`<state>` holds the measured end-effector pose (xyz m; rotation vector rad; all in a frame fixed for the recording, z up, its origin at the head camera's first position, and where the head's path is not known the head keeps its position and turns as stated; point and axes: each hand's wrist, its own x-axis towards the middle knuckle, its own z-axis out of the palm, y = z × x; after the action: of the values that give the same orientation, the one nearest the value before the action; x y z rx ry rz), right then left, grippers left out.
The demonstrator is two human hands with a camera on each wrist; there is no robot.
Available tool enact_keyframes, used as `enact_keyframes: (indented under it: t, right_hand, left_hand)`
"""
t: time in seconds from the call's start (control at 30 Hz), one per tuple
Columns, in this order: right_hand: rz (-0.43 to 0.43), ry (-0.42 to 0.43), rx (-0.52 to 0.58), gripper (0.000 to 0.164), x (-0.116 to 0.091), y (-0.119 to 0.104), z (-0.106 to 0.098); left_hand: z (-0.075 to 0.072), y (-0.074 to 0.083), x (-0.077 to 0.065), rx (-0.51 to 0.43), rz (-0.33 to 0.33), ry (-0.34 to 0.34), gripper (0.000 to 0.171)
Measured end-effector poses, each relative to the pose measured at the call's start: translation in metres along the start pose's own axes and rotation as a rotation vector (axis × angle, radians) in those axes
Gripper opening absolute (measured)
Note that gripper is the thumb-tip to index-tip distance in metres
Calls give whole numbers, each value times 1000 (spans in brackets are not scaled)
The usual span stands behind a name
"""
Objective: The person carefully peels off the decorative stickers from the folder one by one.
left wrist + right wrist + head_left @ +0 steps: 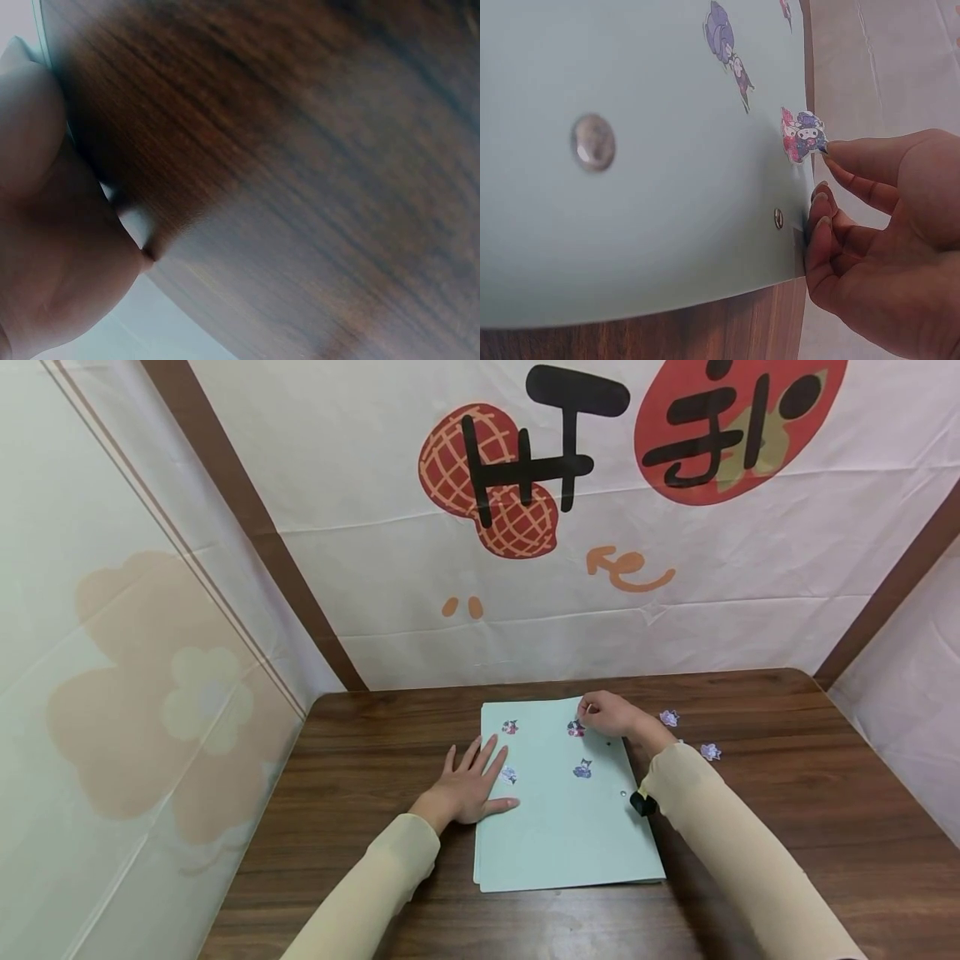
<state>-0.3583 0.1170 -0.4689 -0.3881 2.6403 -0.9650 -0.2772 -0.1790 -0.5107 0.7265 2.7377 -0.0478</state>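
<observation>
The right grip, nearly closed, pinches a sticker's edge.

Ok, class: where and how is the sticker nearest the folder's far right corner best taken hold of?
Probably by its far right rim, pinched, coming from the right: the sticker looks thin, so its edge gives the hold, and that side faces away from the other stickers on the folder. The right grip pinches it there.

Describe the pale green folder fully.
The pale green folder looks smooth, its left edge layered, round metallic studs near its right. It lies flat on the wooden table. Three stickers lie on it; the right hand pinches a fourth at its upper right. The left hand rests spread over its left edge.
</observation>
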Motion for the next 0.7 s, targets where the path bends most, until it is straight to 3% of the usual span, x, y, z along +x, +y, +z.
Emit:
enact_keyframes:
  t: [0.4, 0.7]
  right_hand:
    - [-2, -5, 10, 13, -1, -1, 0]
    - [-11, -2, 7, 12, -4, -3, 0]
  left_hand:
    - [-7, 3, -6, 28, 14, 20, 89]
    - [8, -4, 4, -8, 10, 21, 93]
